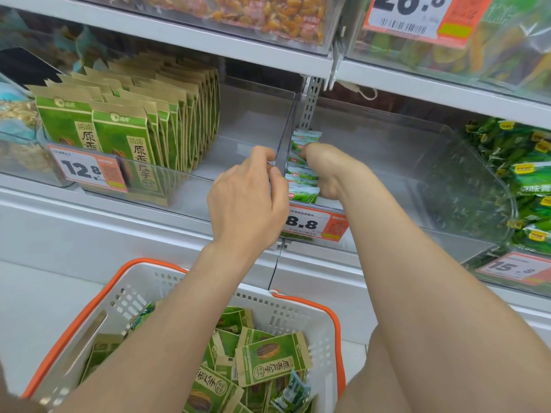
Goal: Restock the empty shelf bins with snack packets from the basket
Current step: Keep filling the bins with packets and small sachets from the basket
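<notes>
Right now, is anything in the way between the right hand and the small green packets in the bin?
Nothing visible. The right hand is inside the clear bin, touching the right side of the small green packets, which stand in a row along the clear divider. The left hand pinches that divider from its other side.

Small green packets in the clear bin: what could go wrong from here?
1. The small green packets stand on edge between the clear divider and the right hand. The clear bin is bare beside them, so they may topple once that hand leaves.
2. The left hand pinches the divider's edge; pulling could shift it.
</notes>
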A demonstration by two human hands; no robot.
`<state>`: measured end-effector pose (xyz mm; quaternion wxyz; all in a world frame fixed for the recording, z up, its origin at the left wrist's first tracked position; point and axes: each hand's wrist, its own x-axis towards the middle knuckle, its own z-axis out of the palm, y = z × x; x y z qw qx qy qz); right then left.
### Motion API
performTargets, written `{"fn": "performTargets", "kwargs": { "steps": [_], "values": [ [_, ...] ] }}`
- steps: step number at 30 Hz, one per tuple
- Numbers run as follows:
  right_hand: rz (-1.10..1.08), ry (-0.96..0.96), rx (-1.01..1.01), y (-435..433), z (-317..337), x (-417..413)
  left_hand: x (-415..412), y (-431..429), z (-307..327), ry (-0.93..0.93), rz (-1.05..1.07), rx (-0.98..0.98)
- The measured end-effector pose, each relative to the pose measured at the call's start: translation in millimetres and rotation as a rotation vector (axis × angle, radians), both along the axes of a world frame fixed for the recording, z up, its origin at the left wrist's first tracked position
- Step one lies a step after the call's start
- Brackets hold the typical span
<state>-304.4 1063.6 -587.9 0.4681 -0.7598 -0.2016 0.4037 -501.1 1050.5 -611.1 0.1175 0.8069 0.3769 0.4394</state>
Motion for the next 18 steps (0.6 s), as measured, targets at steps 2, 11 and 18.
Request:
{"fn": "performTargets", "kwargs": {
  "steps": [2,11,18],
  "values": [
    [-0.031,0.078,0.02,-12,16,-17,-1,1,0,0.014,-0.004,0.003],
    [-0.174,0.204,0.168,-32,41,-37,-4,0,0,0.048,-0.02,-0.015],
    [0.215,-0.494,-0.393,-44,55,-53,-12,-1,1,0.043,-0.111,-0.043]
  ]
}}
